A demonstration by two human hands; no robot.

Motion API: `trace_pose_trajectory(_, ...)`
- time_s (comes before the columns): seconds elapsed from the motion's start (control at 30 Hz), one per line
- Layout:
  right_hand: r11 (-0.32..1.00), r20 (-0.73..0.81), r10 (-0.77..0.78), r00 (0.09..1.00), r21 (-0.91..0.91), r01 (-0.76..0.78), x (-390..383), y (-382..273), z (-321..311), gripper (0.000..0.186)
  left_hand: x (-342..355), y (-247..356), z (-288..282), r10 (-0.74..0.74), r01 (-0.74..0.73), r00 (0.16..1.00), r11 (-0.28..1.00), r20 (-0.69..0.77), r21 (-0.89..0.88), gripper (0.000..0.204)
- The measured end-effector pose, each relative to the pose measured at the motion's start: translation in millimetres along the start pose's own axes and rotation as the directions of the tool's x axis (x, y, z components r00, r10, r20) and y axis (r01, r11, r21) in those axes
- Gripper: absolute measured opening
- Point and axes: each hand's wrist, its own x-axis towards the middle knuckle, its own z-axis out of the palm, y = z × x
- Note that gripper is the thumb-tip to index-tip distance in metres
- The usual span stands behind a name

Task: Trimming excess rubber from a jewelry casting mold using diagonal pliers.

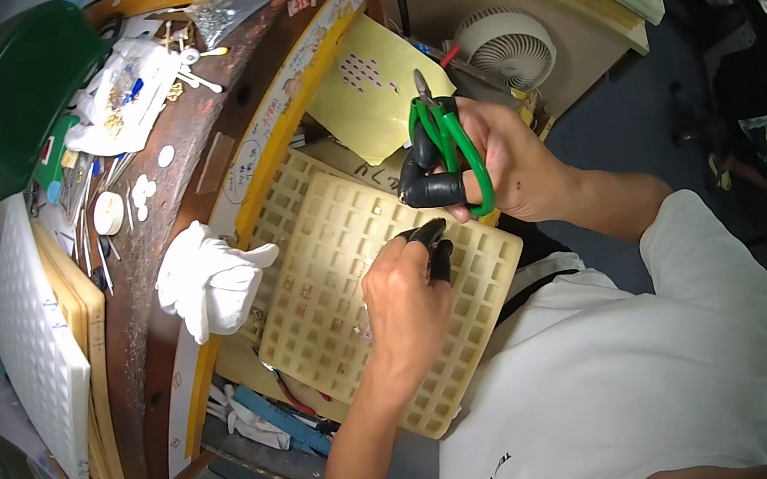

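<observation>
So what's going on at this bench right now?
A person sits at a cluttered workbench with a yellow gridded tray in front of them. The right hand holds green-handled cutters up above the tray, tip pointing away. The left hand rests on the tray, its black-capped fingers pinched together over the small compartments. A white glove lies on the bench edge beside the tray.

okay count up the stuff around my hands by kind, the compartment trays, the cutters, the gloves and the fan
Cream compartment trays: 2, one stacked on the other
Green-handled cutters, in the right hand: 1
White gloves, bunched on the bench edge, number unclear: 1 bunch
Small white fan: 1
Total: 5
</observation>
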Motion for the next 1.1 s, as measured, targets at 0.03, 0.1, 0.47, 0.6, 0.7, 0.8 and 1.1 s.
trace_pose_trajectory(0.03, 0.999, 0.017, -0.038, 0.999, -0.015, 0.038, 0, 4, -5, 0.031, -1, 1, 0, -0.003, 0.003, 1.0, 1.0, 0.009, -0.003, 0.015)
trace_pose_trajectory(0.1, 0.997, 0.025, -0.061, 0.998, -0.038, 0.062, -1, 6, -8, 0.032, -2, 1, -7, 0.008, -0.008, 1.0, 1.0, 0.02, -0.008, 0.017)
trace_pose_trajectory(0.47, 0.997, 0.135, -0.049, 0.99, -0.056, 0.057, 11, 9, 18, 0.028, 2, 20, -48, 0.071, -0.195, 0.882, 0.955, -0.465, -0.225, 0.03)
trace_pose_trajectory(0.6, 0.998, 0.143, -0.024, 0.989, -0.061, 0.033, 18, 3, 33, 0.025, 0, 10, -54, 0.175, -0.285, 0.824, 0.95, -0.539, -0.128, 0.032)
trace_pose_trajectory(0.7, 0.999, 0.175, 0.014, 0.984, -0.031, -0.009, 20, -5, 43, 0.025, -5, 7, -57, 0.092, -0.297, 0.805, 0.917, -0.586, -0.265, 0.033)
trace_pose_trajectory(0.8, 1.0, 0.194, 0.002, 0.981, -0.019, 0.002, 20, -8, 47, 0.024, -5, 6, -62, 0.129, -0.33, 0.777, 0.917, -0.616, -0.225, 0.035)
trace_pose_trajectory(1.1, 0.999, 0.339, 0.017, 0.941, -0.052, 0.001, 22, -20, 52, 0.026, -13, 14, -85, 0.094, -0.374, 0.842, 0.812, -0.531, -0.449, 0.043)
